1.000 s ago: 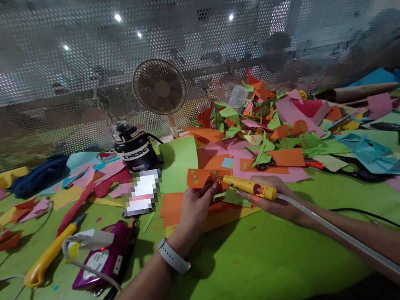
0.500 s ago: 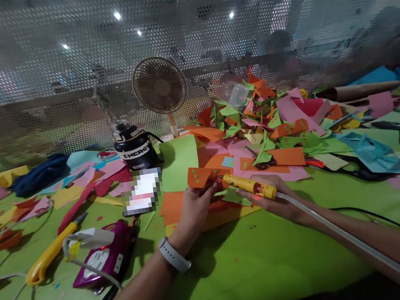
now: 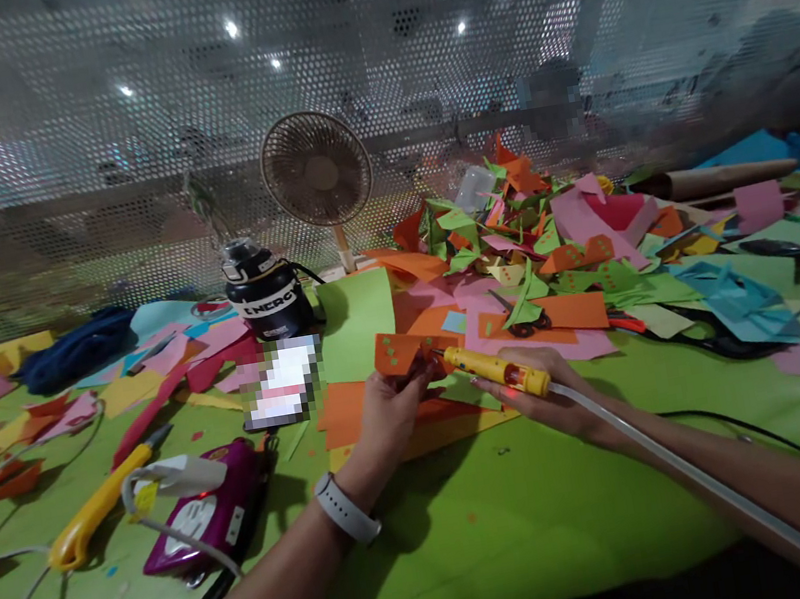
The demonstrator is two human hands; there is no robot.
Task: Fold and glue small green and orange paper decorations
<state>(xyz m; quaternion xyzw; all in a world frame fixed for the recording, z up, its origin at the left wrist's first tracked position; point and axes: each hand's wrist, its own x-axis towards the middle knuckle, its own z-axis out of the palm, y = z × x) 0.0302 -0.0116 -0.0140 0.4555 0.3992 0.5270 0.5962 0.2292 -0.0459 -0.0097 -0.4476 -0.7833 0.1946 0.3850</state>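
My left hand (image 3: 392, 412), with a grey band on its wrist, pinches a folded piece of orange paper (image 3: 392, 354) with small green marks. My right hand (image 3: 547, 393) is wrapped round a yellow hot glue pen (image 3: 496, 369) with a small red light glowing in its side. A long translucent glue stick (image 3: 668, 459) runs from the pen's back end along my right forearm. The pen's dark tip is at the right edge of the orange paper, close to my left fingertips; whether it touches is too small to tell. Orange sheets (image 3: 358, 415) lie beneath my hands.
A purple power bank-like box (image 3: 235, 477) with a white plug and a yellow-handled tool (image 3: 99, 509) lie left. Behind are a phone (image 3: 284, 384), a black bottle (image 3: 267, 295) and a small fan (image 3: 319, 171). Coloured paper pieces (image 3: 515, 210) heap up at back right, with scissors (image 3: 526, 325) among them.
Both hands keep their grip and place, with the glue pen's tip still at the orange paper. The whole view has shifted very slightly.
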